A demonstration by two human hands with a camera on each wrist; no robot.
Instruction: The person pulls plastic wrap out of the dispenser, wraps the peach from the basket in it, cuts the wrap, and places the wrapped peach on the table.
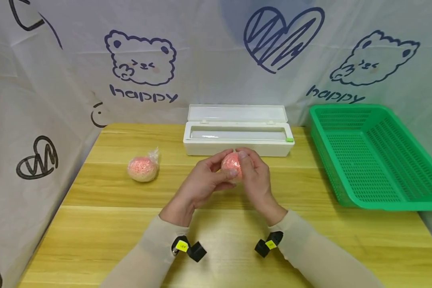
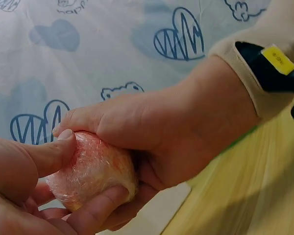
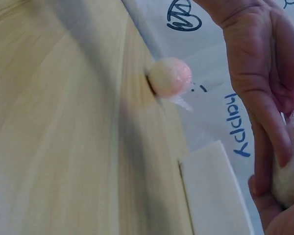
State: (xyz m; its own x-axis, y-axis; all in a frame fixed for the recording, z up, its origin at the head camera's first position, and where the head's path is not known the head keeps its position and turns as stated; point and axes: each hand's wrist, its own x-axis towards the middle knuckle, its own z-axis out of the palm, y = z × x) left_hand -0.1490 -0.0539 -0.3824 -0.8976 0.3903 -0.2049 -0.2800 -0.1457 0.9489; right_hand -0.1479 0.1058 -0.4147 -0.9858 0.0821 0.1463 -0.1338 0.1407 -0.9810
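Observation:
Between both hands, above the middle of the table, is a round pink-and-cream ball wrapped in clear film. My left hand grips its left and lower side, thumb across the front. From the other side my right hand holds it, thumb near the top. In the left wrist view the wrapped ball has crinkled film, pressed by fingers of both hands; its far side is hidden. A second wrapped ball lies on the table to the left, a loose tail of film sticking up from it.
Behind the hands stands a white cling film dispenser, lid raised, with a pale roll inside and a small green piece at its right end. A green plastic basket sits at the right. Printed cloth hangs behind the wooden table.

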